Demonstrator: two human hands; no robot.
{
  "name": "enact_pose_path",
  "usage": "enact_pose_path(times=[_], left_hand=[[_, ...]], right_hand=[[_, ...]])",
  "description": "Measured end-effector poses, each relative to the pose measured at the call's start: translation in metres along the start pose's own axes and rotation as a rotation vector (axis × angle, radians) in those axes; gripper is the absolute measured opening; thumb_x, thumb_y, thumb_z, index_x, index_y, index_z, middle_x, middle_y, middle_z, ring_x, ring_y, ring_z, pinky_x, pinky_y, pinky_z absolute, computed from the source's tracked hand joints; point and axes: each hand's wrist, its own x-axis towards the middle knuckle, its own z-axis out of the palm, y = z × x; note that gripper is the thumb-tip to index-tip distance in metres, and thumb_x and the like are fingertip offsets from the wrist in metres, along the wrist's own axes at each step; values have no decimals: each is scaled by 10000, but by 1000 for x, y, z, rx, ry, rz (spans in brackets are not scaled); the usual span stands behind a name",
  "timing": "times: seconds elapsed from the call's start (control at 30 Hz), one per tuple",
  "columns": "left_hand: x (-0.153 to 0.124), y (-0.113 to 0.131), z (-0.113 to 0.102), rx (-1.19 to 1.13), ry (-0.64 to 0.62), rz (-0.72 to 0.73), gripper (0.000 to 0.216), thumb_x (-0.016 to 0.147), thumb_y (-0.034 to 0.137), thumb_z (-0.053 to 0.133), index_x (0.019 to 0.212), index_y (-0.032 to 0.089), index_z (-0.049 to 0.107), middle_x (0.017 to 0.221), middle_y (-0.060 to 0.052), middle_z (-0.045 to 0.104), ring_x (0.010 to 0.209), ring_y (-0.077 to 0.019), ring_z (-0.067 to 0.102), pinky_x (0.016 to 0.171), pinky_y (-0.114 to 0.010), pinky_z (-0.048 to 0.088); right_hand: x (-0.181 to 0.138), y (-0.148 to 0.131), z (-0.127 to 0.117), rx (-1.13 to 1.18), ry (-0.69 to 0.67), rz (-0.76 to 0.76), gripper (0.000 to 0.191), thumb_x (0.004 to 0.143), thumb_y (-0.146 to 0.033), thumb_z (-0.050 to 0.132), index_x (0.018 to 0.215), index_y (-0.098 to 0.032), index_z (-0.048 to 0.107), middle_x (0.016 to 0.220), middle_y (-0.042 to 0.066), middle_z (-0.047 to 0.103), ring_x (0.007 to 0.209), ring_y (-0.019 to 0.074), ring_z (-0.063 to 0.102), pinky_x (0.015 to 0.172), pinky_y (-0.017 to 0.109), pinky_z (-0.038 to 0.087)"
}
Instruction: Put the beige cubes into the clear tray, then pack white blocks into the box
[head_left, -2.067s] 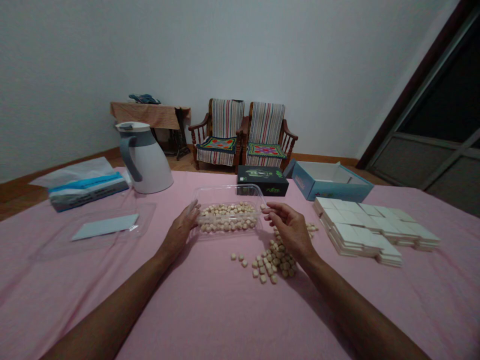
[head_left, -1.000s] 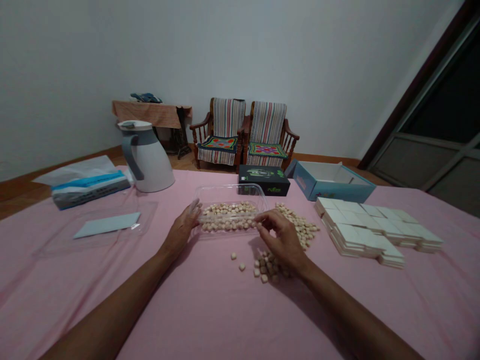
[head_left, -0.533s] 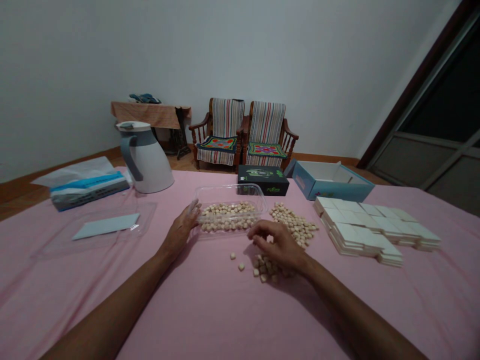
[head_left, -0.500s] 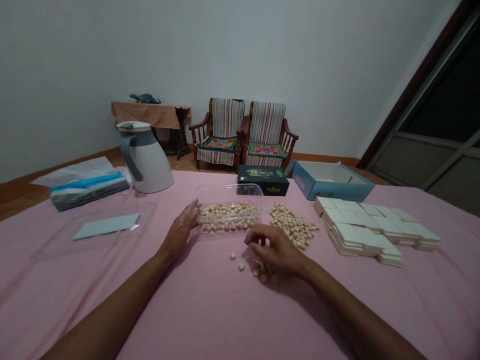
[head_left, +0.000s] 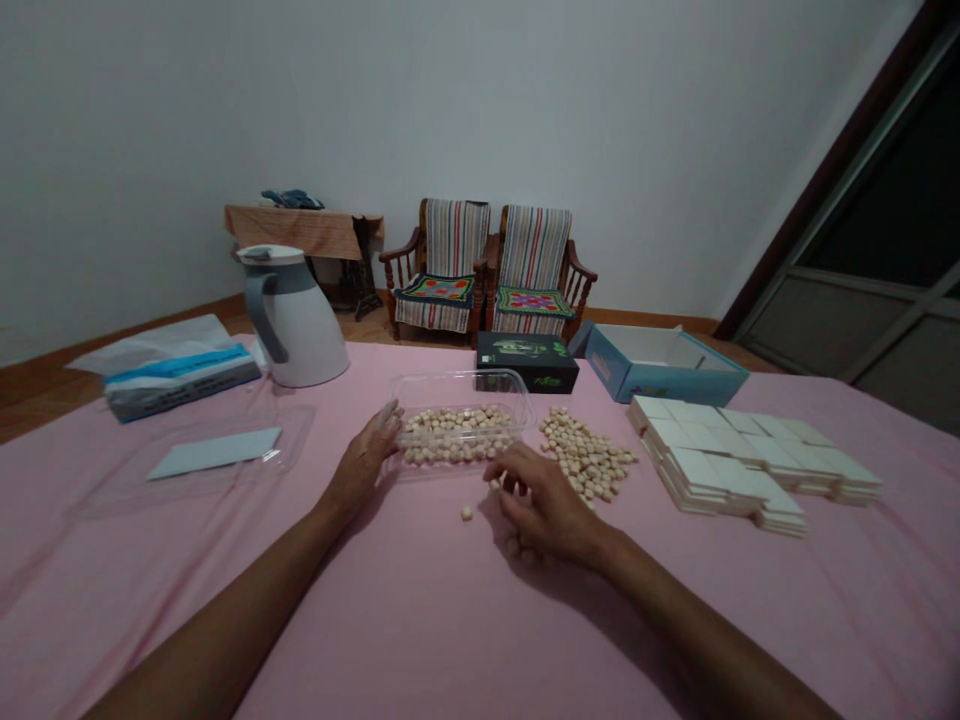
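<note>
- While your left hand (head_left: 365,462) lies against the left end of the clear tray (head_left: 457,378), where is your right hand?
- Your right hand (head_left: 544,505) is palm down on the pink tabletop (head_left: 420,620), just in front of the tray, near the middle.
- What is each grip doing?
- Your left grip is spread, fingers flat on the tray wall. Your right grip is curled over some small beige pieces (head_left: 523,550); I cannot tell if it pinches one.
- Where are the other pieces?
- Many lie in the tray. A pile (head_left: 589,455) lies just right of your right hand, and a lone piece (head_left: 467,512) lies to its left. White tiles (head_left: 739,460) are stacked toward the right edge.
</note>
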Motion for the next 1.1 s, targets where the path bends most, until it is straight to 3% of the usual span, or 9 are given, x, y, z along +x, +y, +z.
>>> enact_pose_path(times=[0.1, 0.2, 0.3, 0.47, 0.63, 0.73, 0.83, 0.97, 1.1], left_hand=[[1, -1, -1, -2, -10, 8, 694, 847, 580, 482, 1418, 197, 388, 1481, -147, 398, 1333, -279, 410, 1033, -415, 402], [2, -5, -2, -2, -7, 15, 700, 840, 583, 491, 1415, 196, 393, 1471, -148, 412, 1324, -287, 422, 1023, -420, 413], [3, -7, -3, -5, -8, 14, 694, 842, 578, 490, 1420, 206, 386, 1469, -142, 417, 1319, -287, 429, 1014, -420, 423], [2, -4, -2, 4, -6, 4, 699, 839, 583, 497, 1417, 206, 389, 1476, -139, 407, 1326, -285, 419, 1036, -431, 400], [-1, 1, 1, -17, 14, -10, 708, 831, 587, 508, 1412, 197, 401, 1460, -145, 430, 1322, -284, 426, 1042, -424, 390], [-1, 1, 1, -26, 18, -7, 696, 829, 580, 515, 1406, 206, 411, 1461, -140, 431, 1321, -280, 427, 1039, -417, 393], [-1, 2, 1, -22, 22, -16, 700, 828, 587, 511, 1405, 202, 413, 1453, -153, 439, 1311, -289, 439, 1038, -435, 389], [-1, 2, 1, -13, 16, -10, 715, 823, 593, 513, 1410, 200, 406, 1438, -159, 456, 1313, -296, 437, 1046, -452, 378], [-1, 2, 2, -7, 15, 4, 721, 822, 600, 506, 1407, 191, 406, 1455, -152, 436, 1324, -290, 424, 1033, -434, 399]], right_hand=[[5, 3, -9, 5, 238, 79, 157, 796, -123, 531, 910, -182, 622, 843, 22, 595, 684, 111, 547, 606, 228, 418], [8, 11, -14, 69, 368, 187, 144, 796, -187, 563, 923, -177, 630, 720, -7, 573, 608, 106, 518, 564, 228, 407], [9, 20, -14, 234, 433, 268, 175, 783, -249, 593, 933, -169, 636, 693, -8, 580, 614, 117, 554, 569, 236, 442], [13, 25, -12, 515, 518, 314, 319, 781, -308, 594, 1067, -169, 615, 942, 69, 686, 775, 168, 668, 659, 293, 524], [12, 20, -11, 505, 533, 269, 271, 833, -315, 550, 1055, -179, 625, 1017, 87, 698, 830, 175, 686, 705, 317, 549], [9, 19, -8, 419, 473, 240, 220, 862, -279, 527, 1027, -176, 631, 927, 64, 705, 764, 155, 679, 688, 297, 537], [3, 14, 0, 264, 262, 153, 173, 879, -205, 500, 949, -175, 656, 850, 45, 695, 709, 136, 650, 678, 279, 513], [-5, -5, 12, -1, -43, -59, 211, 907, -197, 500, 1046, -207, 659, 1009, 66, 668, 939, 163, 603, 823, 302, 465], [-9, -14, 26, -183, -172, -120, 151, 909, -208, 515, 933, -223, 663, 994, 57, 655, 935, 170, 559, 829, 305, 422]])
